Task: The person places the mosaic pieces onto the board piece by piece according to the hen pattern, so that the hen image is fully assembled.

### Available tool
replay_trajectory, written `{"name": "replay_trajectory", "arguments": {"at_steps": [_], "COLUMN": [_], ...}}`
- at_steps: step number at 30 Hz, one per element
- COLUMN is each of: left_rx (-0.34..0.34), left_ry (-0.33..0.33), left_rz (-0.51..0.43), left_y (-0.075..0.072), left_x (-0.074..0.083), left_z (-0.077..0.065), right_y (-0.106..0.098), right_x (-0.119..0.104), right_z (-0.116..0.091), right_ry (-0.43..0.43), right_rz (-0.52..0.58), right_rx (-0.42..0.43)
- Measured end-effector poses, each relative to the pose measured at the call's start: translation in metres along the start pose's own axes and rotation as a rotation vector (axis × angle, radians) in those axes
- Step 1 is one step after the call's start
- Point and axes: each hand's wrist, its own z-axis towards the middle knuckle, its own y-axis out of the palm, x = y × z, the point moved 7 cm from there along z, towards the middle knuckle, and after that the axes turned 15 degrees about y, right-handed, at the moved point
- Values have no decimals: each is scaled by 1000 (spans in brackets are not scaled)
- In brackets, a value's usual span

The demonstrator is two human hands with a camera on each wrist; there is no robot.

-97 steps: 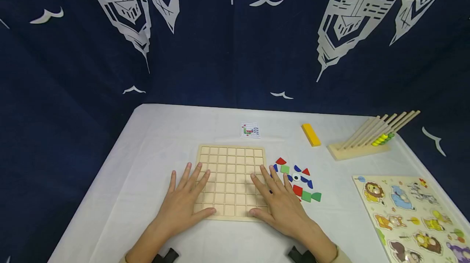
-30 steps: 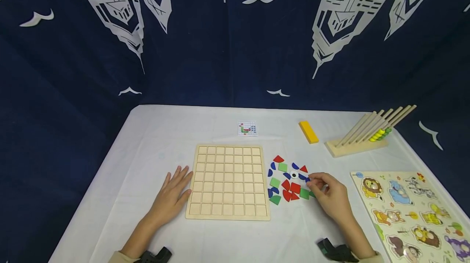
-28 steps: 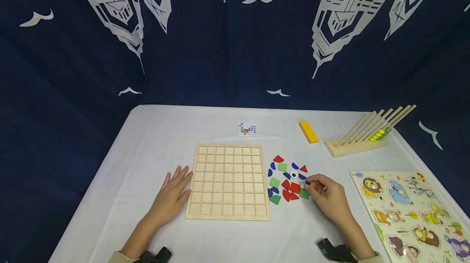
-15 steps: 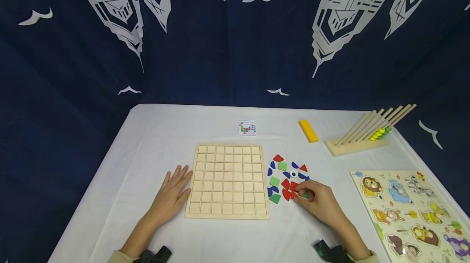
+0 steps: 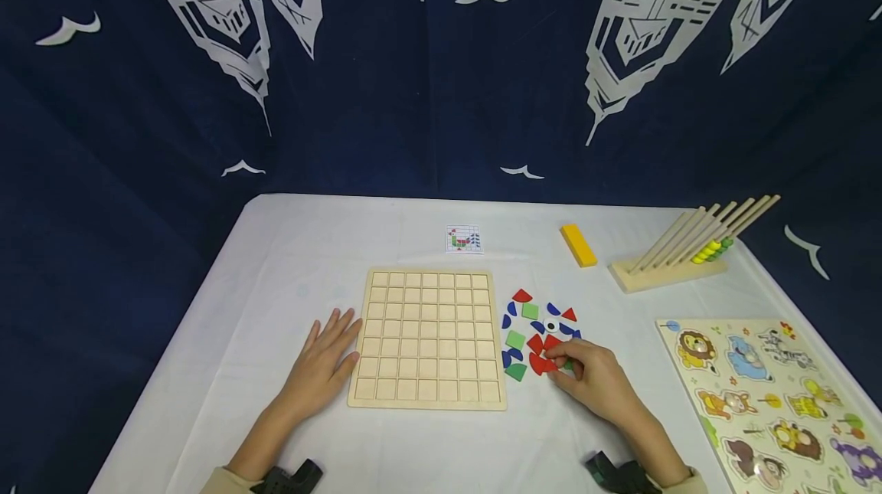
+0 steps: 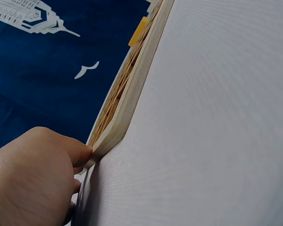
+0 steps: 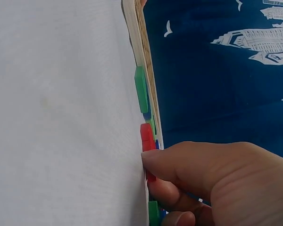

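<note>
Reaching into the scatter of coloured pieces in the head view, and bending thumb and forefinger of the right-hand grip (image 5: 598, 381) around a red piece (image 5: 550, 365). No longer spreading both hands over the grid board (image 5: 429, 341) as three seconds ago, nor touching at a blue piece (image 5: 576, 334) as a second ago; shifting only slightly leftward since half a second ago. Resting the left-hand grip (image 5: 318, 371) at the board's left edge, fingers extended and relaxed, staying just as a second ago. Lying to the right of the board, in the case of the red piece, close beside a red wedge (image 5: 537, 364) and just nearer than a red square (image 5: 550, 342); stretching sideways in the visible part, hiding partly under the fingertips, and leaving the direction of any tip uncertain.

In the left wrist view, touching the board's corner with the thumb, and showing the other fingers only partly.

In the right wrist view, pinching red between thumb and curled forefinger; seeing it edge-on, long axis running down the frame with a slight lean, below a green piece (image 7: 141, 90) standing out beside the board.
</note>
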Motion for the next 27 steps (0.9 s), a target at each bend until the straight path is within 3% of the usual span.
{"name": "replay_trajectory", "arguments": {"at_steps": [9,14,19,27], "left_rx": [-2,1,19,60], "left_ry": [-6,-7,9,33], "left_rz": [-6,-2,-1,-30], "left_y": [0,-1,-2,-2], "left_x": [1,1,4,8], "left_z": [1,0,0,2], "right_y": [-8,-14,-9,29], "right_x": [-1,-17,-61,-153], "right_z": [2,11,31,72], "right_ry": [21,17,5,-60], "right_rz": [-9,18,82,181], "right_rx": [41,107,99,-60]}}
